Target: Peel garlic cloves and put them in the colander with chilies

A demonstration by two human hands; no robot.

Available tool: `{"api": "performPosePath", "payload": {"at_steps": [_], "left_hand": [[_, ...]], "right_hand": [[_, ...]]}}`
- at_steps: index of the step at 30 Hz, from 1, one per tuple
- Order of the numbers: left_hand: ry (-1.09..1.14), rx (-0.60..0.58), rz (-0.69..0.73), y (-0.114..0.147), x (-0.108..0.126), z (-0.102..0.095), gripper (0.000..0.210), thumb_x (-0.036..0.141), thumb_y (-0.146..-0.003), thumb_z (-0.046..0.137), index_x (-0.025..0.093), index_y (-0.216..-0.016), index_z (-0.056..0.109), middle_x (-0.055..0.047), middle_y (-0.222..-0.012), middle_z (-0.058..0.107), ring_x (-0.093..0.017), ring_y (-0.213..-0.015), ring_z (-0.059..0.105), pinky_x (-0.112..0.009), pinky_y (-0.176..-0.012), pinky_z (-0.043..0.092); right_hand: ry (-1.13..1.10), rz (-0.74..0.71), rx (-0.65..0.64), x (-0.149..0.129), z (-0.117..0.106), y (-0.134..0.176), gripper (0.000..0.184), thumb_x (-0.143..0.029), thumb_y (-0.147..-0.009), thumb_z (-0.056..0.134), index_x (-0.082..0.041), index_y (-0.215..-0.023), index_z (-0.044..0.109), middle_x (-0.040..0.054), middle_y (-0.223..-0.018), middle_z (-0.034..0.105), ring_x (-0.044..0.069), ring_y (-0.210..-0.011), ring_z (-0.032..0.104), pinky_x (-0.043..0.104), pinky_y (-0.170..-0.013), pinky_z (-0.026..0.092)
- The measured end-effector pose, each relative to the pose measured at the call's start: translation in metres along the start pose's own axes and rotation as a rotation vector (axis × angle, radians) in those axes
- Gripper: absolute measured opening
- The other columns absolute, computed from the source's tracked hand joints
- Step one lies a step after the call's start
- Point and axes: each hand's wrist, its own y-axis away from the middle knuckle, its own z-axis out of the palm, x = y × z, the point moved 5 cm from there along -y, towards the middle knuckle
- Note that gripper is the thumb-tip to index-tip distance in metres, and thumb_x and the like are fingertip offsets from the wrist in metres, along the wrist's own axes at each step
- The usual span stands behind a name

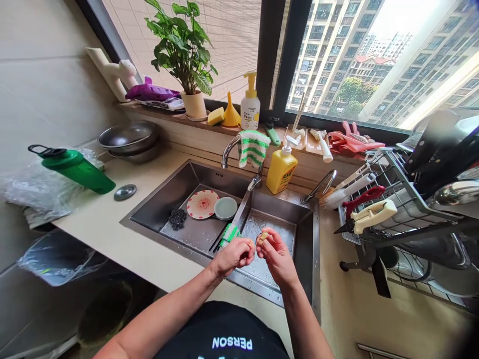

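Over the divider of the double sink (179, 243), my two hands are close together. The fingers of my right hand (277, 255) pinch a small pale-yellow lump (264, 236), its kind too small to tell. My left hand (235, 255) is curled closed just beside it, and whatever it may hold is hidden in the fingers. Under the left hand lies a green-and-white striped cloth (229, 233) by dark chopsticks (215, 241). In the left basin are a plate with a red pattern (202, 204), a pale green dish (225, 208) and a black scrubber (177, 219).
A faucet (225, 155) with a striped cloth draped over it rises behind the sink. A yellow soap bottle (281, 171) stands at the back. The dish rack (402, 174) with knives crowds the right. A green bottle (77, 169) and drain plug (125, 192) lie left.
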Motion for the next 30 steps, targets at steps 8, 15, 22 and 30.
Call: {"api": "performPosePath", "payload": {"at_steps": [8, 15, 22, 30], "left_hand": [[-0.173, -0.033, 0.051, -0.002, -0.001, 0.007, 0.039, 0.048, -0.082, 0.037, 0.017, -0.06, 0.042, 0.002, -0.049, 0.043, -0.005, -0.039, 0.025, -0.021, -0.039, 0.016], [-0.187, -0.047, 0.094, 0.0, -0.002, 0.007, 0.045, 0.059, -0.079, 0.04, 0.019, -0.059, 0.039, 0.004, -0.049, 0.039, -0.005, -0.04, 0.022, -0.022, -0.039, 0.014], [-0.192, -0.021, 0.145, 0.0, -0.004, 0.004, 0.051, 0.067, -0.078, 0.039, 0.019, -0.061, 0.035, 0.005, -0.047, 0.035, -0.005, -0.04, 0.02, -0.021, -0.039, 0.013], [-0.107, -0.023, 0.14, -0.002, -0.007, 0.004, 0.048, 0.065, -0.077, 0.043, 0.02, -0.064, 0.031, 0.008, -0.049, 0.029, -0.004, -0.04, 0.014, -0.02, -0.038, 0.009]], "right_hand": [[0.41, -0.166, 0.072, -0.007, -0.004, 0.004, 0.023, -0.034, -0.08, 0.064, -0.022, -0.099, 0.066, 0.0046, -0.086, 0.064, 0.015, -0.067, 0.052, 0.028, -0.062, 0.044], [0.55, -0.242, 0.041, -0.007, 0.001, 0.006, 0.021, -0.03, -0.083, 0.061, -0.024, -0.102, 0.068, 0.0056, -0.087, 0.065, 0.017, -0.069, 0.055, 0.03, -0.064, 0.046], [0.619, -0.314, 0.05, -0.012, 0.01, 0.005, 0.016, -0.028, -0.084, 0.059, -0.023, -0.096, 0.069, 0.0051, -0.083, 0.063, 0.018, -0.071, 0.057, 0.03, -0.066, 0.047], [0.52, -0.328, 0.117, -0.007, 0.011, 0.003, 0.018, -0.032, -0.081, 0.062, -0.023, -0.095, 0.069, 0.0062, -0.088, 0.066, 0.02, -0.079, 0.061, 0.032, -0.074, 0.049]]}}
